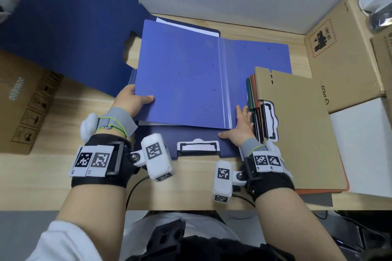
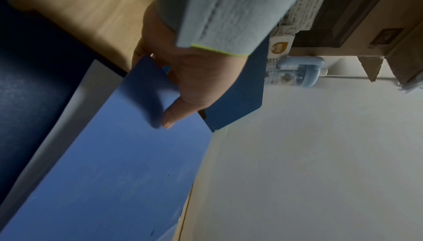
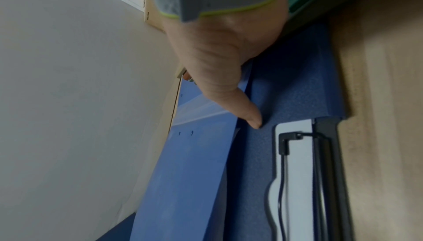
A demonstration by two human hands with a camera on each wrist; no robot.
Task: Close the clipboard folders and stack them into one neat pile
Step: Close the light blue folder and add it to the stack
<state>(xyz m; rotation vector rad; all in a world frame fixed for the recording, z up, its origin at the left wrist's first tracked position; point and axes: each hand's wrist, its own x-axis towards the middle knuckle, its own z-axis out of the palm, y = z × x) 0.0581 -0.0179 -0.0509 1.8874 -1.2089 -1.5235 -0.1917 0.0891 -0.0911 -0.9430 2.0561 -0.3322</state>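
Observation:
A light blue folder (image 1: 186, 74) lies spread across a dark navy clipboard folder (image 1: 197, 154) on the wooden desk (image 1: 191, 184). The navy one's metal clip (image 1: 198, 146) faces me. My left hand (image 1: 135, 99) grips the blue cover's left edge, thumb on top, fingers underneath; the left wrist view shows the same hand (image 2: 183, 85) on that cover (image 2: 109, 172). My right hand (image 1: 241, 121) lies flat by the blue spine, its thumb (image 3: 228, 91) touching the navy board (image 3: 297, 91). A tan-topped stack of folders (image 1: 297, 123) sits just right.
The navy folder's tall dark cover (image 1: 70, 34) stands open at the back left. Cardboard boxes flank the desk at left (image 1: 23, 108) and right (image 1: 343, 59). A white box (image 1: 360, 144) lies under the stack's right side. A grey wall closes off the back.

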